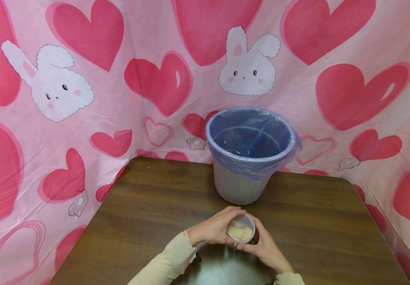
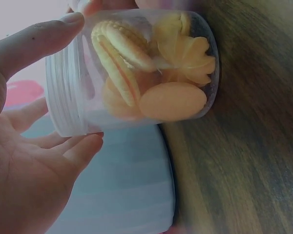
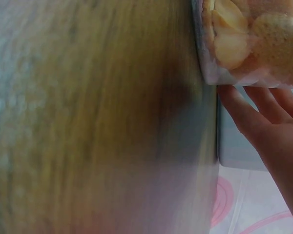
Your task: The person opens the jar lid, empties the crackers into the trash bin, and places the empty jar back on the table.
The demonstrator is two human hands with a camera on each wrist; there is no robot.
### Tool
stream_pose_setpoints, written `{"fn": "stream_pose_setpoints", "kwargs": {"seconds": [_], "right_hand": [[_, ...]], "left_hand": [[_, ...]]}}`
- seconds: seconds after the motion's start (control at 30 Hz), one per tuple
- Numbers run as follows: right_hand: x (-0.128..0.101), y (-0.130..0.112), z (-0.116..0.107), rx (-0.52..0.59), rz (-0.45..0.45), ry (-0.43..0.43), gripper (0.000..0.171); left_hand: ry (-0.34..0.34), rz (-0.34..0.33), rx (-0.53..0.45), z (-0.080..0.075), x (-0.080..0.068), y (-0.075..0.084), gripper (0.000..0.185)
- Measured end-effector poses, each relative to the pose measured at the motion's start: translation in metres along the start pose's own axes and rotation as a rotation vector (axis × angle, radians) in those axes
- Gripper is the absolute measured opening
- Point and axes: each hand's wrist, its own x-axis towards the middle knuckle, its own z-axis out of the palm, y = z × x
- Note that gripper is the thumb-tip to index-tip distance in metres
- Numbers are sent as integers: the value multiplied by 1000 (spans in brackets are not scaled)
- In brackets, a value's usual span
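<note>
A clear plastic jar with a ribbed band around its mouth end holds several pale yellow cookies; some are flower-shaped, others oval. It stands on the table near the middle in the head view, between both hands. My left hand curls around the upper part, thumb on one side and fingers on the other. On the opposite side, my right hand grips the jar, its fingertips low on the wall in the right wrist view. Whether a clear lid covers the mouth, I cannot tell.
Just behind the jar stands a pale ribbed bin lined with a blue translucent bag. The brown wooden table has rounded far corners. A pink cloth with hearts and rabbits hangs around it.
</note>
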Motion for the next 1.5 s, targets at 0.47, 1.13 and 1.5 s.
{"fn": "stream_pose_setpoints", "kwargs": {"seconds": [0.47, 1.13, 1.5], "right_hand": [[0, 2, 0, 49, -27, -5, 92], [1, 6, -2, 46, -1, -9, 91], [-1, 9, 0, 34, -9, 19, 89]], "left_hand": [[19, 32, 4, 2, 4, 4, 95], [28, -9, -14, 7, 7, 4, 97], [19, -23, -34, 7, 3, 3, 96]]}}
